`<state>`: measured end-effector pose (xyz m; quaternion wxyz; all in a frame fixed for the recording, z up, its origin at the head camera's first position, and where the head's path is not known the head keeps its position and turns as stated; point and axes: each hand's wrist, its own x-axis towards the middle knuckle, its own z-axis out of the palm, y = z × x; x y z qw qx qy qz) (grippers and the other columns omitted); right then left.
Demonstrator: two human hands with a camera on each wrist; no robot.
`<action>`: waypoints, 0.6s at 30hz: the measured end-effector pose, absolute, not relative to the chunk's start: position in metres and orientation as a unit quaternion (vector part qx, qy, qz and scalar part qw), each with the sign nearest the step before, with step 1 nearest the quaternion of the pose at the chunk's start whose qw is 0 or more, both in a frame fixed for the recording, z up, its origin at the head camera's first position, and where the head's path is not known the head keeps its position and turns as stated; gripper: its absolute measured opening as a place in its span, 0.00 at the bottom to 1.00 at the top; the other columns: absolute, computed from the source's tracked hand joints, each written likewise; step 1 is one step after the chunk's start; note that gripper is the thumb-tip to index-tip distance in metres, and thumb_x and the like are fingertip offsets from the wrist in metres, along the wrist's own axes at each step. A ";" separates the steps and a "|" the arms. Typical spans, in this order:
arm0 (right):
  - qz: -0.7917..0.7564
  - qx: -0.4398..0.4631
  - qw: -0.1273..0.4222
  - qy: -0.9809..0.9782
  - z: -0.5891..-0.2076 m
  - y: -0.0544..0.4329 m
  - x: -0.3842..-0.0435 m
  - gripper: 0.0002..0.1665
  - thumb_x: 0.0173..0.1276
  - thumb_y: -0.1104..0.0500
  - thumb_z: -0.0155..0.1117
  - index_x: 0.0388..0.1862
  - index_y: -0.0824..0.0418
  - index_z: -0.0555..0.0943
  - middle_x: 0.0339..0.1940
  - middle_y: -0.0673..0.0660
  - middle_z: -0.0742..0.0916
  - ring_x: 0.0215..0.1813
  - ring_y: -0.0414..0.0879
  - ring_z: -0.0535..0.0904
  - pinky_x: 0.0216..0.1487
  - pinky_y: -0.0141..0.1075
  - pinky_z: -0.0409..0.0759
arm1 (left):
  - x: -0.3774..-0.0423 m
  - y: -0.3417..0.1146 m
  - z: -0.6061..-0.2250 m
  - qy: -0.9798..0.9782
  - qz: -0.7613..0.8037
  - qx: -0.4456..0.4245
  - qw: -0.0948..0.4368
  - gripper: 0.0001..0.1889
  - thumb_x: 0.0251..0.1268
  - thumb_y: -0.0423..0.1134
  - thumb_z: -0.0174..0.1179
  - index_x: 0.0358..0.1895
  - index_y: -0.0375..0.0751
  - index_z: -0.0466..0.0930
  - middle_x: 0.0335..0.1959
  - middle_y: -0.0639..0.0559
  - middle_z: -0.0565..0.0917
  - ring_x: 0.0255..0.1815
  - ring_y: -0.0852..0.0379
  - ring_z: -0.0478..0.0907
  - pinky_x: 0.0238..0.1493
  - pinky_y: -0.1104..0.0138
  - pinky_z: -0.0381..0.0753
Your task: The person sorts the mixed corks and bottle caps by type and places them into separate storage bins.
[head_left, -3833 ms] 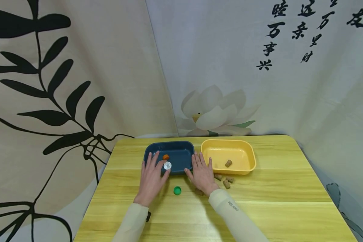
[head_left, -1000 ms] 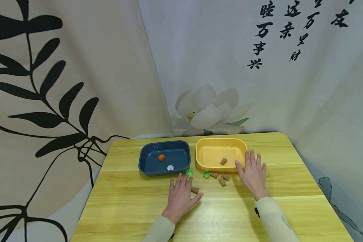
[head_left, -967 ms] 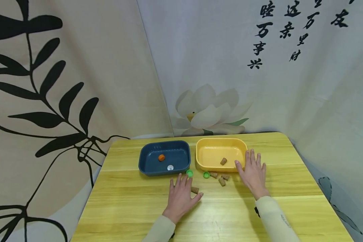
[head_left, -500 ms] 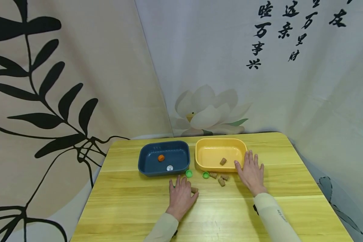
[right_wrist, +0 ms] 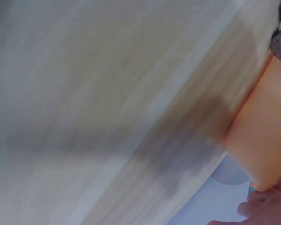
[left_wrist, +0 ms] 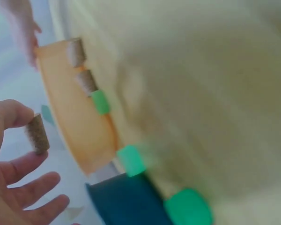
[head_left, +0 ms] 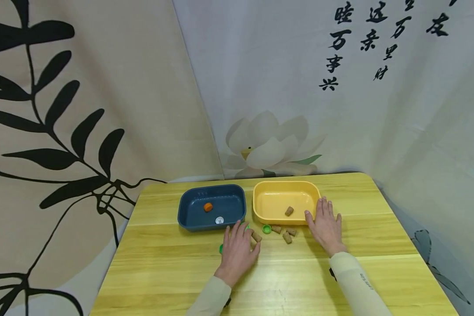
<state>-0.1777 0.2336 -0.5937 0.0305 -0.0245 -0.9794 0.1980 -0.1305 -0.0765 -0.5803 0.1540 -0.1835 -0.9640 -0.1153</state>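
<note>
Between thumb and index finger, my left hand [head_left: 237, 252] pinches a brown cork [left_wrist: 37, 134], held off the table in the left wrist view; the other fingers are spread. Green caps [head_left: 221, 249] lie close around this hand, one partly hidden behind its fingers. My right hand [head_left: 328, 230] rests with extended fingers at the right front corner of the yellow tray [head_left: 272, 202]. One cork [head_left: 289, 211] lies inside that tray. In the right wrist view only part of the right hand [right_wrist: 267, 206] shows, against the tray's edge.
A dark blue tray [head_left: 229, 202] stands left of the yellow one, with an orange piece [head_left: 208, 207] and a small whitish cap [head_left: 219, 220] in it. Several corks [head_left: 287, 238] and a green cap [head_left: 267, 229] lie in front of the yellow tray.
My left hand has taken hold of the cork that lay beside it and raised it slightly, moving a little forward. The right hand has stayed at the yellow tray's corner.
</note>
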 end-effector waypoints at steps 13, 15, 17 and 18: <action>0.201 -0.027 0.040 -0.978 -0.597 0.231 -0.177 0.49 0.85 0.35 0.32 0.83 0.75 0.46 0.84 0.72 0.50 0.84 0.69 0.44 0.74 0.74 0.45 | -0.181 -0.046 -0.542 -0.955 -0.120 -0.210 0.170 0.17 0.68 0.54 0.67 0.51 0.47 0.85 0.70 0.46 0.76 0.74 0.41 0.68 0.72 0.38 0.66; 0.196 -0.027 0.040 -0.979 -0.596 0.231 -0.177 0.49 0.85 0.36 0.31 0.83 0.75 0.46 0.84 0.72 0.50 0.84 0.68 0.44 0.74 0.74 0.46 | -0.188 -0.041 -0.542 -0.955 -0.121 -0.212 0.170 0.17 0.69 0.54 0.66 0.51 0.48 0.86 0.70 0.46 0.76 0.75 0.41 0.68 0.72 0.38 0.65; 0.195 -0.027 0.042 -0.979 -0.596 0.231 -0.177 0.49 0.85 0.36 0.31 0.82 0.76 0.46 0.84 0.73 0.51 0.84 0.69 0.44 0.73 0.74 0.46 | -0.195 -0.036 -0.544 -0.956 -0.122 -0.211 0.164 0.16 0.70 0.54 0.66 0.51 0.48 0.86 0.70 0.46 0.76 0.75 0.40 0.68 0.72 0.38 0.65; 0.195 -0.027 0.043 -0.980 -0.596 0.231 -0.177 0.49 0.85 0.36 0.31 0.82 0.76 0.46 0.84 0.73 0.51 0.84 0.69 0.44 0.73 0.74 0.46 | -0.198 -0.034 -0.544 -0.957 -0.121 -0.210 0.160 0.16 0.70 0.54 0.66 0.50 0.48 0.86 0.70 0.46 0.76 0.75 0.40 0.68 0.72 0.37 0.65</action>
